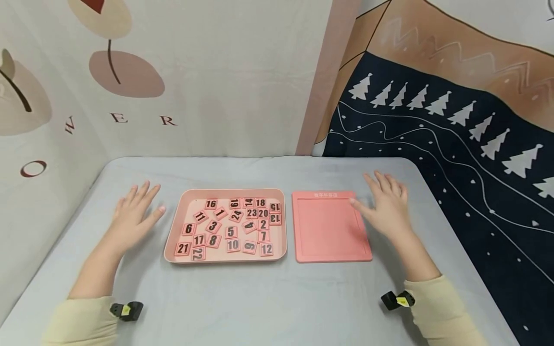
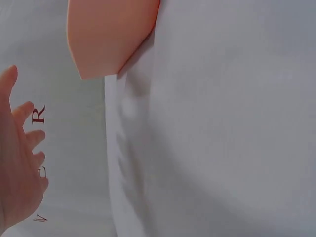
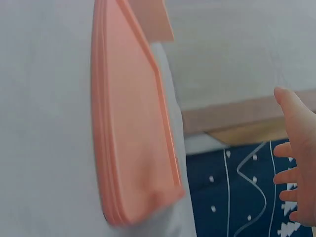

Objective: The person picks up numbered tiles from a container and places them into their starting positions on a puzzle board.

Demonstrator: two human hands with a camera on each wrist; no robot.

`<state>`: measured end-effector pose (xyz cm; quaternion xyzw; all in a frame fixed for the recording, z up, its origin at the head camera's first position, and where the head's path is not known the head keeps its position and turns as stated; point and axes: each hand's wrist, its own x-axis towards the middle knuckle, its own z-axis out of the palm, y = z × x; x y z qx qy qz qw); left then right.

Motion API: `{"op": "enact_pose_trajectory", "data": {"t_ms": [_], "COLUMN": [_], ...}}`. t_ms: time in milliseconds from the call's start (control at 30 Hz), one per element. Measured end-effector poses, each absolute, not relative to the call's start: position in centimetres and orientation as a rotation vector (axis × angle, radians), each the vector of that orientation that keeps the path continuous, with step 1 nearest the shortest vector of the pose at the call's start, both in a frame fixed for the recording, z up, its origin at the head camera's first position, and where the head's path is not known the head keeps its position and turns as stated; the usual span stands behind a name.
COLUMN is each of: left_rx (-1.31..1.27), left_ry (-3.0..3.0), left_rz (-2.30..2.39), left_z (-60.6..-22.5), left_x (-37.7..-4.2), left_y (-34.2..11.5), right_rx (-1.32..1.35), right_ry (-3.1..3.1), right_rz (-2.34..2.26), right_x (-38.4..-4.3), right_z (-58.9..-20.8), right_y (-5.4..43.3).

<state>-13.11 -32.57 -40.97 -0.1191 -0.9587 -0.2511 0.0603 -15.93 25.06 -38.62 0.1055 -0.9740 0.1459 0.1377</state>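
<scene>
My left hand (image 1: 135, 218) hovers with spread fingers to the left of a pink tray (image 1: 170, 240), holding nothing. In the tray lie several square number tiles (image 1: 231, 232), scattered at various angles, some upside down. To the tray's right is a flat pink puzzle board (image 1: 327, 228) with a raised rim and no tiles on it. My right hand (image 1: 388, 206) is held by the board's right edge, fingers spread and free of any object; whether the thumb touches the rim I cannot tell. In the right wrist view the board (image 3: 140, 123) shows its rim close up.
A pale cloth covers the table (image 1: 259, 302). Behind it hangs a light curtain (image 1: 233, 96) with printed letters and leaf shapes. On the right hangs a dark blue cloth (image 1: 433, 139) with white trees. Each wrist wears a small black camera (image 1: 126, 311).
</scene>
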Motion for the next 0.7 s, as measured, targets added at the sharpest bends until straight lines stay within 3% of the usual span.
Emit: {"op": "enact_pose_trajectory", "data": {"t_ms": [300,700], "left_rx": [-0.441,-0.351], "left_ry": [-2.75,-2.736], "left_rz": [-1.075,-1.365], "left_z": [-42.3,-43.5], "left_x": [-12.7,-11.7], "left_y": [-31.5,-30.9], "right_rx": [0.311,0.443], "right_ry": [-2.766,-2.715], "right_rz": [0.599,0.757], "right_x": [-15.1,-14.4], "right_z": [-39.3,-39.9], "right_y": [21.0,15.4]}}
